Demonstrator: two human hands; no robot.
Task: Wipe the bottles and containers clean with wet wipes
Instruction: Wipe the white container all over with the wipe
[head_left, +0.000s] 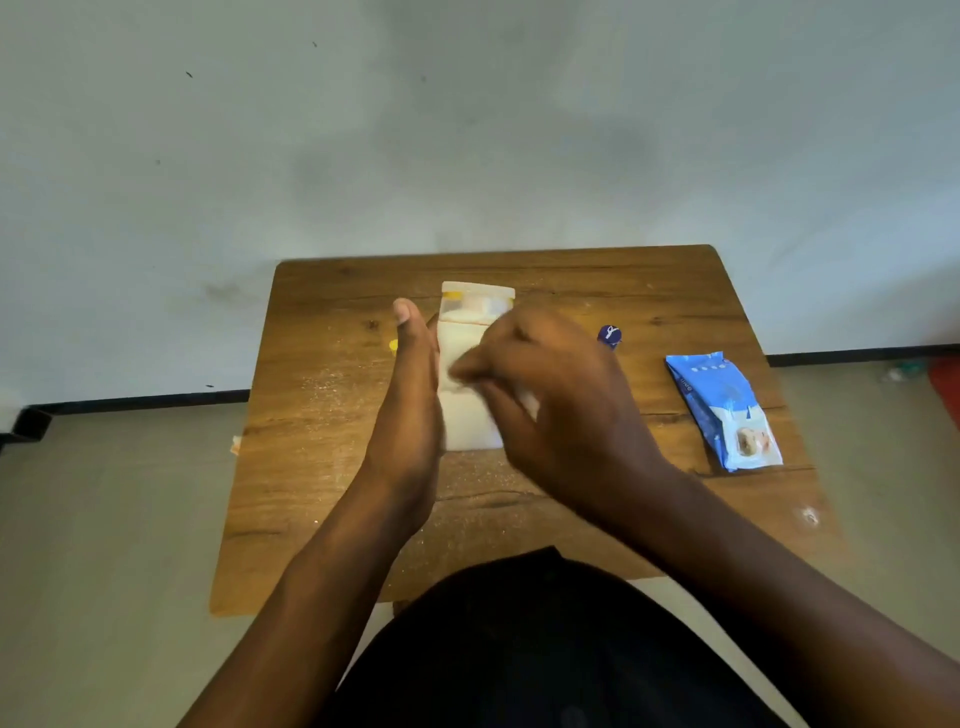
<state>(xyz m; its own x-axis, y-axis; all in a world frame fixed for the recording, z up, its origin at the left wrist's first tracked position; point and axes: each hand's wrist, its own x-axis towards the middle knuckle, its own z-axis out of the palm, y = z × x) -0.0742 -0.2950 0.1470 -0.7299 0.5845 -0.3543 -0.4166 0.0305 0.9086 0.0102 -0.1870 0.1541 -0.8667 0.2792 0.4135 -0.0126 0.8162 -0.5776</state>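
a pale, translucent rectangular container (475, 332) stands upright near the middle of the wooden table (322, 415), its upper part showing a yellowish band and some blurred contents behind the plastic. the left hand (413, 395) lies flat against the container's left side, fingers straight and together, thumb pointing up past its edge, bracing it rather than wrapping round it. the right hand (545, 384) is in front of the container's right face with its fingers curled, pinching a bunched white wet wipe (527, 400) against that face; the hand is motion-blurred, so the exact hold of each finger is hard to read. to the right of the container, partly hidden behind the right hand, a small dark blue bottle (611, 335) stands on the table. farther right, well apart from the hands, a blue and white pack of wet wipes (724, 410) lies flat near the table's right edge. a small yellow thing (393, 344) peeks out just left of the left hand, too hidden to identify. pale specks and dust mark the tabletop around and below the container. a dark garment (545, 649) fills the bottom of the view.
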